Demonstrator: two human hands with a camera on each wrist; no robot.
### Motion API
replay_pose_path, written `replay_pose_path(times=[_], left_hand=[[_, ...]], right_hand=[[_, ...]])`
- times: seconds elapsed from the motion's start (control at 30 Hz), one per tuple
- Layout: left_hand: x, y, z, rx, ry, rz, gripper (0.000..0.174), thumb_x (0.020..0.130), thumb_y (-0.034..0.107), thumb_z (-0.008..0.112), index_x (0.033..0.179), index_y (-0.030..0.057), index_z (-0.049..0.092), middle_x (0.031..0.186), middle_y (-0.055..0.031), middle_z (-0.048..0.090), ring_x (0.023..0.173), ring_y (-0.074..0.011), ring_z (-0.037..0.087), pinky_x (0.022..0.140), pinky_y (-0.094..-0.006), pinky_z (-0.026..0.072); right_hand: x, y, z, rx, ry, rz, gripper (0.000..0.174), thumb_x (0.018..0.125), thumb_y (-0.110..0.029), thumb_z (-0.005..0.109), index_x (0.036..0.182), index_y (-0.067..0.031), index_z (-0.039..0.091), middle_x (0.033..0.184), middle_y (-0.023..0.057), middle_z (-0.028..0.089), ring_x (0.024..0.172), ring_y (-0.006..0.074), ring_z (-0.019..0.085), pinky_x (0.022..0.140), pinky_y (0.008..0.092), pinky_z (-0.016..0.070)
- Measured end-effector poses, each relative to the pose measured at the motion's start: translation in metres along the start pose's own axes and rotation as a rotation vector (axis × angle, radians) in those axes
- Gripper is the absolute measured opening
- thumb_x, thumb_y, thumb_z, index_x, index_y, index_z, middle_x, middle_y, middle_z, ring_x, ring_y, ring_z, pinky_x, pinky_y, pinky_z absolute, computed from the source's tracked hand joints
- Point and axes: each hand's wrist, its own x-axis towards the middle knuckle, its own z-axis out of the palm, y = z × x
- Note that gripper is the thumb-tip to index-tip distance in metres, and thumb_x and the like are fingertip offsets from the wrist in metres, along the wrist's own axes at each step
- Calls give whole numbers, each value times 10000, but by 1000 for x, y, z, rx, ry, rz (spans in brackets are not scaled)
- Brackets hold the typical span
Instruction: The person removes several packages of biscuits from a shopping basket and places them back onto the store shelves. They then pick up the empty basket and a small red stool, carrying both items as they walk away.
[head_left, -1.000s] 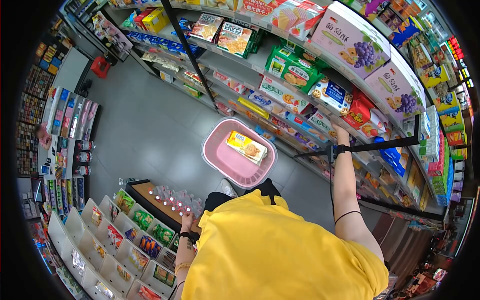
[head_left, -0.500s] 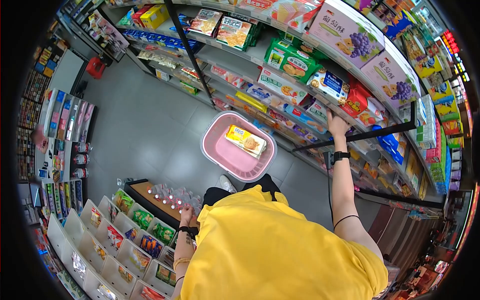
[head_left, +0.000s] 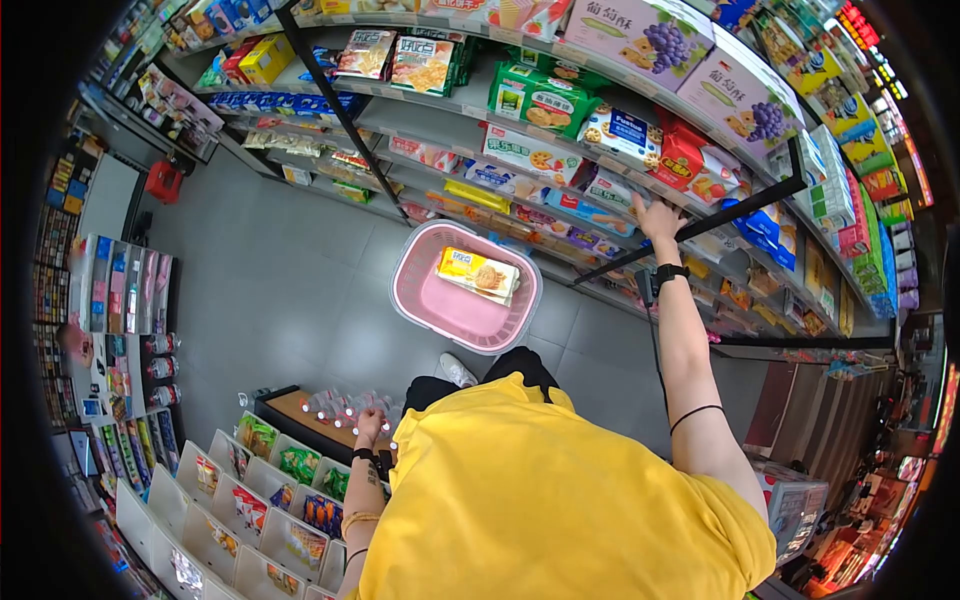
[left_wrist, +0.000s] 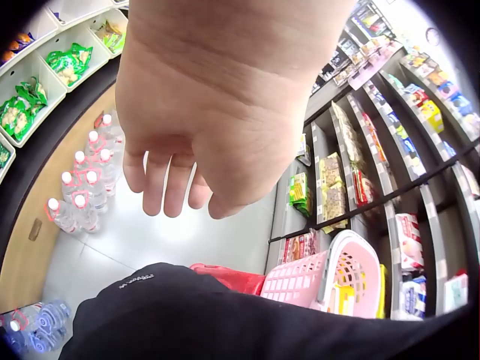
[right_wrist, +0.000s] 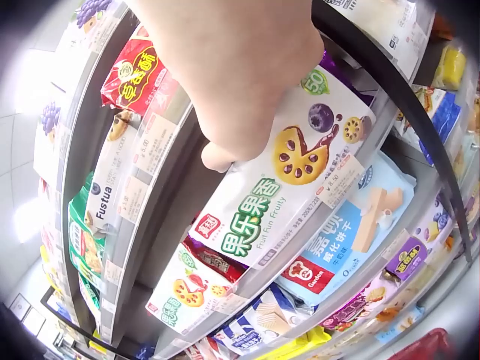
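Grey floor [head_left: 290, 250] runs beside shelves [head_left: 425, 108], left fingers [left_wrist: 178, 189] loose, right fingers [right_wrist: 219, 156] at a white box [right_wrist: 281, 196], their grip unclear

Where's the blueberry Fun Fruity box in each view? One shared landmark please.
Head: box right of centre, upper half, beside the right hand.
Left wrist: can't make it out.
Right wrist: box around centre, partly behind the hand.
Landmark, head and right wrist: red bag one shelf up.
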Motion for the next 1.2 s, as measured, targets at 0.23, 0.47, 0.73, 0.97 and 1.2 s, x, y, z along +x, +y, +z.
replay_pose_path(times=[0.23, 0.47, 0.73, 0.97, 1.2], left_hand=[[12, 12, -3, 20, -72, 11, 180, 864, 142, 566, 950, -15, 583, 842, -83, 631, 734, -174, 620, 676, -296, 526], [37, -3, -2, 92, -166, 55, 186, 868, 150, 585, 937, -22, 602, 846, -89, 646, 724, -179, 634, 664, -300, 532], [95, -9, -15, 580, -307, 108, 306, 835, 290, 617, 927, -2, 622, 790, -100, 677, 711, -192, 650, 662, -334, 517], [125, 56, 13, 530, -322, 333, 268, 828, 259, 623, 937, 14, 629, 777, -76, 671, 681, -173, 634, 651, -319, 510], [92, 71, 49, 320, -364, 370, 212, 848, 193, 616, 959, 12, 620, 766, -61, 654, 676, -143, 625, 638, -284, 508]], right_hand=[[-23, -8, -21, -16, 25, -31, 652, 855, -572, 518, 1277, -76, 554, 1363, 243, 449, 1299, 392, 363, 1012, 594, 269], [-198, -64, -23, 780, -17, -376, 217, 810, -226, 664, 843, -11, 668, 774, 127, 656, 735, 252, 643, 692, 360, 504], [-362, -104, -234, 1111, 322, -933, 235, 700, -93, 750, 621, -107, 528, 568, 28, 464, 480, 230, 469, 432, 333, 334], [-424, -135, -308, 1337, 957, -1374, 360, 871, -335, 674, 661, -79, 530, 528, -34, 433, 404, 85, 349, 394, 243, 256], [-450, -135, -298, 1365, 1036, -1468, 377, 847, -328, 713, 645, -80, 513, 523, -39, 396, 399, 74, 322, 395, 234, 218]])
